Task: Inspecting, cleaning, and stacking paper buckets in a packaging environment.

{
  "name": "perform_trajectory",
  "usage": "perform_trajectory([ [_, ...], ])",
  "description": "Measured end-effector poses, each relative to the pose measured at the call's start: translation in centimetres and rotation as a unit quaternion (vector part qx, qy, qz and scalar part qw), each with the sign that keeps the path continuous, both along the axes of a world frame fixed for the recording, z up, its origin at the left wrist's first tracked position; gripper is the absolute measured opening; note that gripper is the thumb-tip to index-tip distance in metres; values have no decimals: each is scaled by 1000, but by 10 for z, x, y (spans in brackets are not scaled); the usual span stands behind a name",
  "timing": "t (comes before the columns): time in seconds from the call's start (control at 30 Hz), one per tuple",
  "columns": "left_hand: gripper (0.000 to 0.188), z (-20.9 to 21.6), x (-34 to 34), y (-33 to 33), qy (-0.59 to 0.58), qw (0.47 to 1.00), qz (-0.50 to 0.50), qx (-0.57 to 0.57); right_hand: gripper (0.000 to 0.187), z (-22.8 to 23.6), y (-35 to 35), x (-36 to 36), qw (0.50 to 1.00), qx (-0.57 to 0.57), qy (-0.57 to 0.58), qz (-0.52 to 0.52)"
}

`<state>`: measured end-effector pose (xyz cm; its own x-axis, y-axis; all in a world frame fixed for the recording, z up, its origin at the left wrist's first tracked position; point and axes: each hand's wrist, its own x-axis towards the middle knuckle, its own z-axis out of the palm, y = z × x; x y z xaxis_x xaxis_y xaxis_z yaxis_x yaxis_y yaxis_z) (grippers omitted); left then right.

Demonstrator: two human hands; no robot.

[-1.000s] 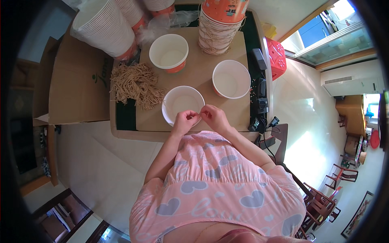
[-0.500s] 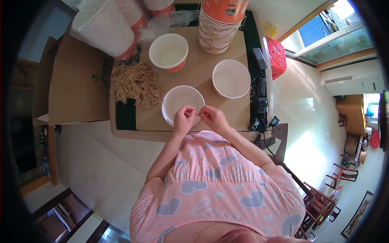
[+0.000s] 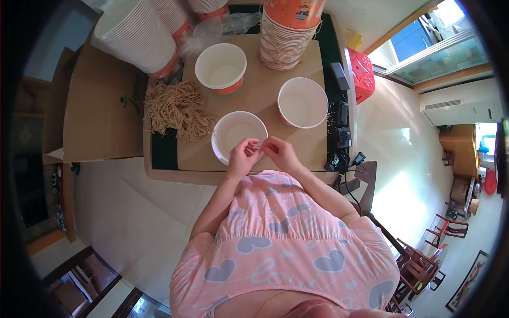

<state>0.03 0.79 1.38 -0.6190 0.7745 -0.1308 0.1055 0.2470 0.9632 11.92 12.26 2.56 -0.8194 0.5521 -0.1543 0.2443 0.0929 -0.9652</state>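
Clock centred on your hands; 12 = straight away from you.

Item 1: your L hand (image 3: 241, 159) + R hand (image 3: 281, 153). Fingertips nearly meeting over near tub's 4–5 o'c rim. Grip: fingers curled, pinch-like; can't tell if fully tog. or clamped, as anything btwn is too thin to make out. Risk: a hard tug or wrist press on that rim could tilt or dent the tub.

Item 2: near tub (image 3: 228, 132), approx. 11 o'c, upright on cardboard sheet (image 3: 254, 95) near your edge of worktop (image 3: 164, 175). Round, smooth white inside, rolled lip, paper-look. Risk: light + empty, so could skid if bumped.

Item 3: right tub (image 3: 302, 103), 1–2 o'c. Same round form, orange low on outside. Your R elbow swinging wide could knock it.

Item 4: string bundle (image 3: 179, 111), 10 o'c. Tan, fibrous, loose loops; pulling one strand carelessly could snarl the lot.

Item 5: far tub (image 3: 220, 66), 11 o'c. White bowl, orange base.

Item 6: tub stack (image 3: 283, 50), just past 12. Nested ribbed rims, thin strings hanging; tall, so a knock could topple it.

Item 7: carton (image 3: 103, 106), 9–10 o'c. Flat-sided brown corrugated, flaps open.
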Motion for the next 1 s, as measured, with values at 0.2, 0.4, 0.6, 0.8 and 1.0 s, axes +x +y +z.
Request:
perform_trajectory([
  [0.2, 9, 7, 2, 1, 38, 999, 1, -10, 8, -4, 3, 1, 1000, -6, -25, 10],
  [0.4, 6, 2, -3, -7, 7, 999, 15, -33, 26, 31, -7, -2, 958, 284, -26, 21],
  [0.6, 7, -5, -5, -11, 13, 999, 0, -45, 26, 19, -6, -8, 966, 243, -46, 80],
  [0.8, 11, -3, -4, -6, -147, 989, -20, -2, 21, 15, -5, -8, 966, 246, -23, 75],
  [1.0, 12, -11, -10, -3, -209, 975, -36, -63, 19, 14, -4, -6, 968, 240, -16, 76],
])
